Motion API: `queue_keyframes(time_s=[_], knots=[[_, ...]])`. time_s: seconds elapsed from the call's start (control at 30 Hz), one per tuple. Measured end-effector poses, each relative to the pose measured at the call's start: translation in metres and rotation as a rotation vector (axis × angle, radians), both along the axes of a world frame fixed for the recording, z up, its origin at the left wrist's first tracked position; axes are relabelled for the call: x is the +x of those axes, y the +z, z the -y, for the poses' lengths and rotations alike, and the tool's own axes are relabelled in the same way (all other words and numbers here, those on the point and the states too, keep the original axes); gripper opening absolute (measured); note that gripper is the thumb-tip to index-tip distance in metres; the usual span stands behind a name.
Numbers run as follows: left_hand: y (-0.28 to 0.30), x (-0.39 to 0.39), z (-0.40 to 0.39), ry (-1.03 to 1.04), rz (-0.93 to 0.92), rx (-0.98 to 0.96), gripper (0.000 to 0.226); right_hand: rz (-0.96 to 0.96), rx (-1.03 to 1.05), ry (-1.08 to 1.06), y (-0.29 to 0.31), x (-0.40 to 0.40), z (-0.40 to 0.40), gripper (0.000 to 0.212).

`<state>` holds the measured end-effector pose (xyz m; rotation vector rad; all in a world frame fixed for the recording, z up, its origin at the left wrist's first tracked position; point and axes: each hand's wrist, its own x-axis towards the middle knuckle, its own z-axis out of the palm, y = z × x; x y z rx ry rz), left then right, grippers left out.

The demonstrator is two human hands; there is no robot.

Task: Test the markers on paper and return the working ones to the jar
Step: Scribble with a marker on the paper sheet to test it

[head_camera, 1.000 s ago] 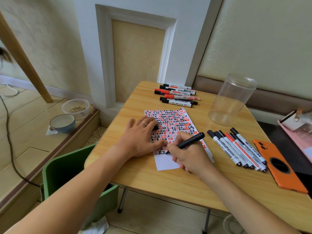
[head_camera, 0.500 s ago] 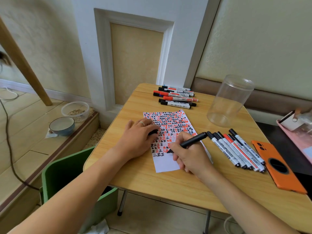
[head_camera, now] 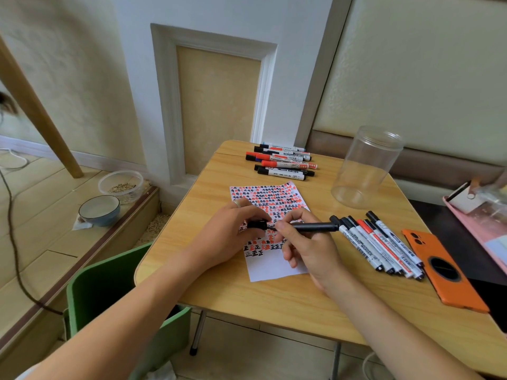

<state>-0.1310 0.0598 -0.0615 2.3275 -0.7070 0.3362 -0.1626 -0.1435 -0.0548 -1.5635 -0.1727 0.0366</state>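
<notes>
A: Hands?

B: Right hand (head_camera: 307,242) grips a black marker (head_camera: 315,227), barrel roughly level above the paper (head_camera: 270,231), nib pointing left. Left hand (head_camera: 233,234) pinches the black cap (head_camera: 257,224) just off the nib. Cap and nib look a hair apart (can't tell if they touch, fingers cover the joint).

A: Paper?

B: Flat on the wooden table (head_camera: 274,303), packed with red and black test marks, bottom strip blank. Both hands hide its middle.

A: Jar?

B: Clear jar (head_camera: 367,165) at far right of the table, looks tilted or lens-warped, can't say which. No markers visible inside.

A: Other markers?

B: Two piles. Near pile (head_camera: 375,242) lies right of the paper, just beside an orange phone (head_camera: 441,270). Far pile (head_camera: 282,163) lies at the back edge. Labels mostly unreadable.

A: Cut off?

B: Pink tray (head_camera: 477,229) at the right edge, contents blurred. Green bin (head_camera: 109,289) is partly under the left forearm.
</notes>
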Motion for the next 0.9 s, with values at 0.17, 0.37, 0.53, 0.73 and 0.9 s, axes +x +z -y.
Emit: queue_keyframes(time_s=[0.17,0.37,0.53,0.73,0.9], knots=[[0.001,-0.010,0.012,-0.088,0.028,-0.056,0.021,-0.013,-0.003,0.010,0.000,-0.001,-0.001,0.020],[0.000,-0.012,0.015,-0.121,0.010,-0.103,0.018,-0.026,-0.023,0.003,0.001,-0.001,-0.001,0.024],[0.002,-0.012,0.013,-0.124,-0.003,-0.152,0.017,-0.046,0.046,0.016,0.003,-0.001,0.001,0.029],[0.005,-0.012,0.011,-0.085,0.016,-0.185,0.013,-0.121,0.180,0.032,0.002,0.000,0.006,0.041],[0.005,-0.012,0.011,-0.119,-0.019,-0.227,0.011,-0.129,0.188,-0.032,0.005,0.001,0.007,0.011]])
